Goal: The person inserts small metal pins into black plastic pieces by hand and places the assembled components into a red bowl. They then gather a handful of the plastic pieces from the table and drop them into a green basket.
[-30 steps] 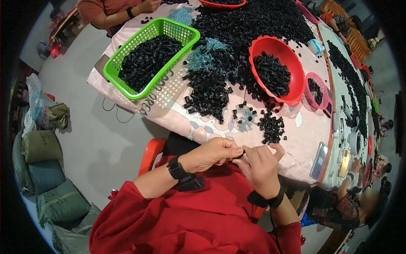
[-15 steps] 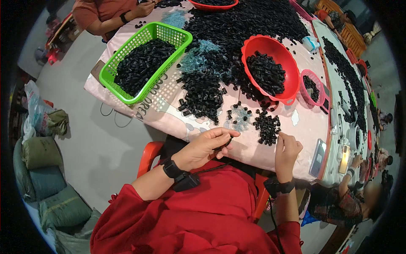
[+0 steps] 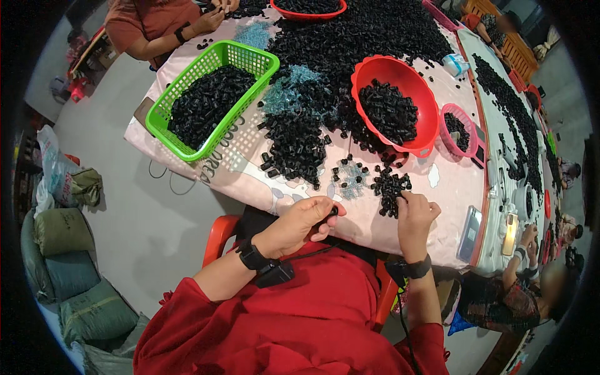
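My left hand (image 3: 306, 220) is closed round a small black plastic piece (image 3: 334, 211), whose end shows by the thumb and forefinger. Over the table's front edge, my right hand (image 3: 417, 217) has its fingertips pinched at the near right side of a little heap of small black caps (image 3: 390, 187). What that pinch holds, if anything, is hidden. Beside this heap lies a patch of tiny clear pieces (image 3: 354, 177) with a few black caps around it. Farther left is a pile of larger black tubular pieces (image 3: 290, 150).
A green basket (image 3: 250, 103) and a red bowl (image 3: 426, 103), both with black pieces, stand on the pink tablecloth (image 3: 453, 203). A small pink basket (image 3: 445, 135) and a phone (image 3: 469, 234) are on the right. Another person's hand (image 3: 210, 21) works at the far left.
My left hand has drawn slightly left and down, and the black piece's end shows more. My right hand has shifted slightly left, up against the caps. The view has tilted a little.
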Demonstrator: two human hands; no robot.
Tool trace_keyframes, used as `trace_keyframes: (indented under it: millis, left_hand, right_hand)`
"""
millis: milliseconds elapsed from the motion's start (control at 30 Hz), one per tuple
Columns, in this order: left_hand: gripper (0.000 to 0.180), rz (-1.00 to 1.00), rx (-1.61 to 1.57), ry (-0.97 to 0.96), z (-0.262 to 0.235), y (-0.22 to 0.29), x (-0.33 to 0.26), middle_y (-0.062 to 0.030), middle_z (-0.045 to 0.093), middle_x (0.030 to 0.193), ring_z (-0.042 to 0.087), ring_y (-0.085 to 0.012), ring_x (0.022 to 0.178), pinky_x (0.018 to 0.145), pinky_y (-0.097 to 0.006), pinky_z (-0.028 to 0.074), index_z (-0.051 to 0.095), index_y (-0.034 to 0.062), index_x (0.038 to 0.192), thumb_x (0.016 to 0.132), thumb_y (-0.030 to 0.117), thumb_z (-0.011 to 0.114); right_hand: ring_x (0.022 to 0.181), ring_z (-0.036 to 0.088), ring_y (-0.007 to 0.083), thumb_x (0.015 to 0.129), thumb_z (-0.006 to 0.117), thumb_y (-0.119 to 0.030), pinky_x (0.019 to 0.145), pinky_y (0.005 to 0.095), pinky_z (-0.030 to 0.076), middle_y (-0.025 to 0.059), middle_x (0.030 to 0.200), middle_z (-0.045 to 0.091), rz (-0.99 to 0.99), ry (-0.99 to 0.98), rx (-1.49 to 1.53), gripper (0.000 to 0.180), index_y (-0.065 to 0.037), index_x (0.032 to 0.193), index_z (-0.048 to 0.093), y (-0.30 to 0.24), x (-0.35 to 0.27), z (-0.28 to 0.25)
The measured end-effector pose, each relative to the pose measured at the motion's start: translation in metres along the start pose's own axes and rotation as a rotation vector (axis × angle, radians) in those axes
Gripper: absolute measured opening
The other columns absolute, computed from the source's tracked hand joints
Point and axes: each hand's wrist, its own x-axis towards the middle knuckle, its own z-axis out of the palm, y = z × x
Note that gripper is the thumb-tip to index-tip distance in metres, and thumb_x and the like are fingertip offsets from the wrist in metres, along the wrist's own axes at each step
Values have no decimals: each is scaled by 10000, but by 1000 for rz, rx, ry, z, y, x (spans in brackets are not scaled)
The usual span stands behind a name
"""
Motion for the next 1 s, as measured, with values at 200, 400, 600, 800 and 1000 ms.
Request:
trace_keyframes:
  millis: [200, 400, 600, 800, 1000]
  left_hand:
    - [409, -74, -19, -4, 5, 20, 9, -16, 561, 917, 527, -77, 712, 562, -218, 441, 546, -5, 1243, 1076, 365, 500]
    - [316, 90, 156, -11, 27, 82, 60, -56, 627, 1081, 668, -130, 913, 766, -262, 565, 573, -9, 1272, 1060, 222, 532]
    - [294, 106, 294, 22, 49, 123, 157, -94, 623, 1127, 651, -202, 1029, 902, -351, 562, 594, -6, 1230, 1042, 216, 556]
    - [561, 49, 530, 107, 77, 148, 174, -155, 460, 1393, 379, -303, 1381, 1192, -519, 259, 459, -4, 1384, 1000, 381, 598]
    - [382, 251, 603, 146, 44, 130, 138, -115, 634, 1056, 658, -197, 935, 771, -296, 586, 583, -67, 1244, 977, 206, 597]
  right_hand:
    - [882, 595, 203, 901, 687, -80, 888, 389, 332, 50, 889, 633, 38, 6, 73, 171, -74, 1072, 679, 6, 3, -4]
    - [850, 588, 191, 917, 650, -51, 897, 373, 322, 44, 896, 645, 92, -15, 87, 182, -77, 1093, 690, 8, -2, -12]
    - [888, 604, 212, 888, 661, -26, 905, 391, 331, 62, 887, 636, 45, -41, 124, 213, -54, 1098, 678, 3, -4, -19]
    - [874, 591, 196, 903, 653, -27, 910, 379, 331, 46, 893, 633, 32, -32, 102, 196, -72, 1091, 686, 0, -3, -24]
    - [893, 596, 192, 908, 652, -24, 933, 384, 331, 44, 941, 649, 17, -9, 91, 204, -70, 1105, 674, 2, -4, -23]
